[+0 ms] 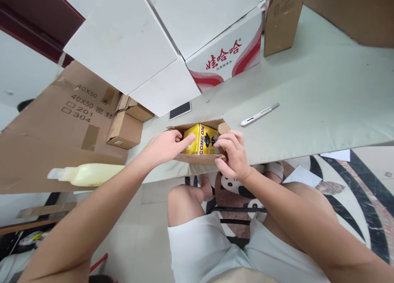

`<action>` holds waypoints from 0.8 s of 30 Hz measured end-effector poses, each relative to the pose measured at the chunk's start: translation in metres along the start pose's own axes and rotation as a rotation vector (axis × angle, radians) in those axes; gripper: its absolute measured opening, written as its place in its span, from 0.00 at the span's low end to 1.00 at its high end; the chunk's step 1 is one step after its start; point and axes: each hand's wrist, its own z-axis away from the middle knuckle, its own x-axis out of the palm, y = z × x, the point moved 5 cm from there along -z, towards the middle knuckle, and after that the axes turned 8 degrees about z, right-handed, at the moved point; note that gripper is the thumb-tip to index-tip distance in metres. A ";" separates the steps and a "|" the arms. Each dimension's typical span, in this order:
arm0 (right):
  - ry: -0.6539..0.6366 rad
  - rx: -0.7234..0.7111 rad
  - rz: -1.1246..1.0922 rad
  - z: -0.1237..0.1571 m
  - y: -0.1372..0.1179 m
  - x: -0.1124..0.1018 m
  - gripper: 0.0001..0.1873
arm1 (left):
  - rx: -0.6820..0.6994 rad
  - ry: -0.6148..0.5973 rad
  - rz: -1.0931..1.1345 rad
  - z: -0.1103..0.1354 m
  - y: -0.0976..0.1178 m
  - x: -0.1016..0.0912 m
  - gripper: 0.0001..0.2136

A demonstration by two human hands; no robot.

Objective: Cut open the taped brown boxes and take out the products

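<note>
A small open cardboard box (197, 159) sits at the table's front edge with its flaps up. Inside it lies a yellow box (192, 145) printed "COME ON" with a dark hat figure. My left hand (166, 145) is closed at the cardboard box's left end, its thumb resting on the yellow box and its other fingers curled and partly hidden. At the right end, my right hand (233, 153) grips the cardboard wall and flap between bent fingers and thumb. The fingertips reach near the yellow box's right side.
Behind stand a phone (180, 110), white cartons (163, 86) and a red-and-white water carton (226, 53). A utility knife (260, 114) lies to the right. At left are small brown boxes (126, 129), a large carton (61, 131) and a pale yellow bottle (92, 174).
</note>
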 end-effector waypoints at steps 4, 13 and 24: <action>0.011 -0.005 0.036 0.001 0.002 0.000 0.18 | -0.040 -0.228 -0.075 -0.010 0.008 0.014 0.30; 0.043 0.006 0.216 0.004 -0.008 0.007 0.17 | -0.037 -0.096 0.304 -0.019 0.012 0.011 0.30; 0.127 0.032 0.336 0.002 0.010 0.001 0.23 | 0.059 0.242 0.839 0.039 -0.010 -0.100 0.27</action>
